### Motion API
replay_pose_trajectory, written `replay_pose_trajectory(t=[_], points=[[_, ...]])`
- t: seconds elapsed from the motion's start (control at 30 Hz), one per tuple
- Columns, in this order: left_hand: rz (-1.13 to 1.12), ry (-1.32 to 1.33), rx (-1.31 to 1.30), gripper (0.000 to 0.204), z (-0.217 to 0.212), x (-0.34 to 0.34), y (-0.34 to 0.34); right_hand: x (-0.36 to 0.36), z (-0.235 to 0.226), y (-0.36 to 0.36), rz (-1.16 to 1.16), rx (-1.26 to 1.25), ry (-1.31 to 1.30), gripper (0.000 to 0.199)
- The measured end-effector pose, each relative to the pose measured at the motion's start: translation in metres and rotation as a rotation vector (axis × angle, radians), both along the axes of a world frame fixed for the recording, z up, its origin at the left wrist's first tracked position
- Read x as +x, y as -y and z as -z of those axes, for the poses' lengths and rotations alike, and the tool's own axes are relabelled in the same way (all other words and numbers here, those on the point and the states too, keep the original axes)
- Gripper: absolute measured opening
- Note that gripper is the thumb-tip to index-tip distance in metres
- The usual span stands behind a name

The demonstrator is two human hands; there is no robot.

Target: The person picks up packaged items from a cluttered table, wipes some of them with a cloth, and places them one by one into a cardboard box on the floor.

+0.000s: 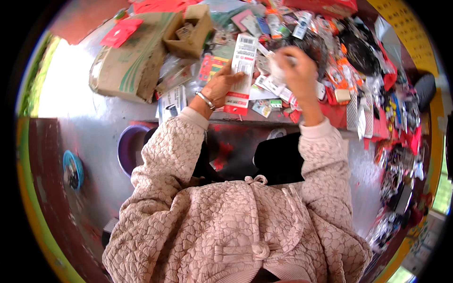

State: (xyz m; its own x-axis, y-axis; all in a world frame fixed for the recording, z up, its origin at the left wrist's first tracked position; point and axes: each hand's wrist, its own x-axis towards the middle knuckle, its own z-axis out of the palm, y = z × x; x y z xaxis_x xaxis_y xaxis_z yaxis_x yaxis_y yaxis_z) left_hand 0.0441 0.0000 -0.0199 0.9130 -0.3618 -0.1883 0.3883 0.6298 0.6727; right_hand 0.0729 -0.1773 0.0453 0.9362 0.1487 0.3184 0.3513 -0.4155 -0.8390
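Note:
A long, narrow white-and-red package point(244, 56) with a barcode at its top end stands upright before me. My left hand point(219, 87), a metal bangle at its wrist, is closed on the package's left side, with the thumb across its front. Just right of the package is my right hand point(301, 70), its fingers curled round a soft-looking white wad point(277, 71). The wad is partly covered by the fingers and smeared, so I cannot tell if it is cloth or tissue. Beneath my hands lie several white labelled packets point(269, 85) and small cards.
A large cardboard box point(134, 56) with green stripes lies at the left, a small open carton point(184, 45) beside it. Mixed packets and plastic bags point(339, 70) heap up to the right. Below the table edge, a purple basin point(123, 151) and a blue basket point(80, 167) stand left.

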Motion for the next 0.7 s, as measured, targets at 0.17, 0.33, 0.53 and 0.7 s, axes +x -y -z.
replay_pose_trajectory(t=[0.17, 0.33, 0.53, 0.7], points=[[0.224, 0.17, 0.383, 0.052, 0.009, -0.02, 0.016, -0.004, 0.061, -0.026, 0.057, -0.394, 0.309, 0.009], [0.238, 0.048, 0.182, 0.039, -0.012, -0.033, 0.028, 0.079, 0.101, 0.081, 0.526, -0.161, 0.004, 0.013], [0.241, -0.322, -0.458, 0.028, 0.01, -0.015, 0.009, 0.044, 0.057, 0.036, -0.347, 0.856, -0.904, 0.04], [0.518, -0.178, -0.498, 0.051, 0.032, -0.019, 0.015, 0.037, 0.049, 0.031, -0.313, 0.708, -0.863, 0.028]])
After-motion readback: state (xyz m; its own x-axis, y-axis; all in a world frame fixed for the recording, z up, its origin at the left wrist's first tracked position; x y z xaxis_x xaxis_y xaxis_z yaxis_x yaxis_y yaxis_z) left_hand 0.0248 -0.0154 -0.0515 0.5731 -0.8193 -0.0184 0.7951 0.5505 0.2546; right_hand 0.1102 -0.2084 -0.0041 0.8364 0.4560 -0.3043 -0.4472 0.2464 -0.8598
